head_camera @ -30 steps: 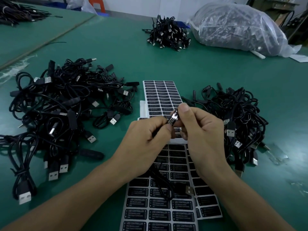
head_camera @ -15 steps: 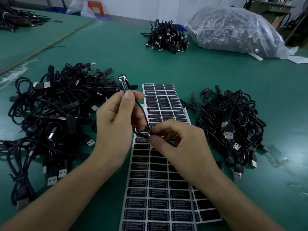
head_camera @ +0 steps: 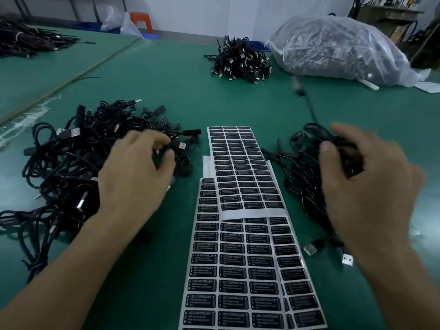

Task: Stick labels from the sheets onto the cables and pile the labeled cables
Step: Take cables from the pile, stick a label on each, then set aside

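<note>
Right hand curls round a blurred black cable, held just above the right-hand pile. Left hand has its fingers bent into the larger left pile; whether it grips anything I cannot tell. Label sheets lie between the piles on the green surface.

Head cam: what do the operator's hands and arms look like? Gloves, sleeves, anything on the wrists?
Nothing is worn. The left hand and right hand have no gloves and no rings that I can see. There is no watch or band on either wrist. The left forearm and right forearm are uncovered to the frame edge, with no sleeve in view. The right hand is motion-blurred, so small details there are uncertain.
</note>
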`<state>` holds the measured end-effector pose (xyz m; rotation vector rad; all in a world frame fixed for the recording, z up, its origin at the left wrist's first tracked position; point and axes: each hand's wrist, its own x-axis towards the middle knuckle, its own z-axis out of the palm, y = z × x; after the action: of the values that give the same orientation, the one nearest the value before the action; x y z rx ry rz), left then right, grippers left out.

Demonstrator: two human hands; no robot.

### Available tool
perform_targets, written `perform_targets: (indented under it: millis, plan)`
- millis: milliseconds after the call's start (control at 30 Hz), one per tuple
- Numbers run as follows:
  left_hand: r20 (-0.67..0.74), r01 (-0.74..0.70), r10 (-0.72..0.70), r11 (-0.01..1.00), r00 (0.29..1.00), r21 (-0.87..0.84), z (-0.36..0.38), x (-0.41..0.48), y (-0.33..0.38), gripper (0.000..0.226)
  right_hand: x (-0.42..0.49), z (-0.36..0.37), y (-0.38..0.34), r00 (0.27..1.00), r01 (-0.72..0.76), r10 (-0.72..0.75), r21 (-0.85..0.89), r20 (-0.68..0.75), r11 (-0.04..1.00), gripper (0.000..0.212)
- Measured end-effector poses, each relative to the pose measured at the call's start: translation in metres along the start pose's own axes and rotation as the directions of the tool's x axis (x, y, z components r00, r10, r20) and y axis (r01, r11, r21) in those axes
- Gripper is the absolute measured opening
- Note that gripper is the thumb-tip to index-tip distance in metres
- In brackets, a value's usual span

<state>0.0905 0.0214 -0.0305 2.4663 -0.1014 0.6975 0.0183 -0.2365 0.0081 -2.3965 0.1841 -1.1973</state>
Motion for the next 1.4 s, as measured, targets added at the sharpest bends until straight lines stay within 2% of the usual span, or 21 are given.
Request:
perform_targets:
  millis: [100,267,333,433,500,567,700,833,967,1133,1300,1400]
  plan:
    - [0.15,-0.048,0.017,0.978,0.989,0.203,0.001,-0.004,0.003,0.031,0.007,-0.004,0.018,0.993,-0.109,0.112,-0.063,0.044,0.992,0.031]
    - [0.237,-0.041,-0.038,0.946,0.971,0.321,0.0,-0.004,0.002,0.044,0.005,-0.002,0.023,0.959,-0.201,0.237,-0.216,0.153,0.955,0.051]
    - [0.242,-0.047,-0.032,0.949,0.97,0.313,-0.001,-0.005,0.003,0.045,-0.001,0.0,0.015,0.979,-0.139,0.17,-0.244,0.109,0.96,0.049]
    - [0.197,-0.051,-0.011,0.951,0.98,0.306,-0.005,-0.006,0.004,0.045,-0.012,0.005,-0.003,0.997,0.068,-0.063,-0.121,0.046,0.99,0.03]
    - [0.189,-0.05,-0.012,0.945,0.982,0.322,-0.008,-0.006,0.005,0.043,-0.021,0.011,-0.012,0.976,0.206,-0.205,-0.002,0.072,0.979,0.023]
    - [0.201,-0.041,-0.028,0.944,0.979,0.327,-0.009,-0.005,0.005,0.037,-0.03,0.017,-0.016,0.943,0.282,-0.298,0.122,0.148,0.952,0.022]
    - [0.197,-0.002,-0.067,0.943,0.978,0.334,-0.008,-0.005,0.003,0.033,-0.042,0.025,-0.016,0.908,0.234,-0.304,0.252,0.287,0.939,0.024]
    - [0.155,0.054,-0.108,0.947,0.982,0.316,-0.007,-0.003,0.003,0.032,-0.043,0.028,-0.013,0.903,0.155,-0.244,0.261,0.354,0.953,0.015]
    - [0.145,0.083,-0.136,0.943,0.98,0.322,-0.005,-0.003,0.001,0.025,-0.046,0.03,-0.009,0.898,0.105,-0.209,0.272,0.388,0.957,0.013]
    - [0.121,-0.023,-0.013,0.957,0.993,0.29,-0.004,-0.005,-0.001,0.011,-0.048,0.033,-0.007,0.895,0.089,-0.194,0.264,0.402,0.96,0.011]
    - [0.0,-0.168,0.173,0.961,0.985,0.22,-0.001,-0.007,-0.002,0.014,-0.049,0.033,-0.005,0.892,0.062,-0.172,0.265,0.418,0.962,0.007]
    - [-0.153,-0.302,0.32,0.944,0.935,0.132,-0.003,-0.007,0.004,0.018,-0.05,0.033,-0.006,0.898,0.036,-0.153,0.278,0.412,0.96,0.019]
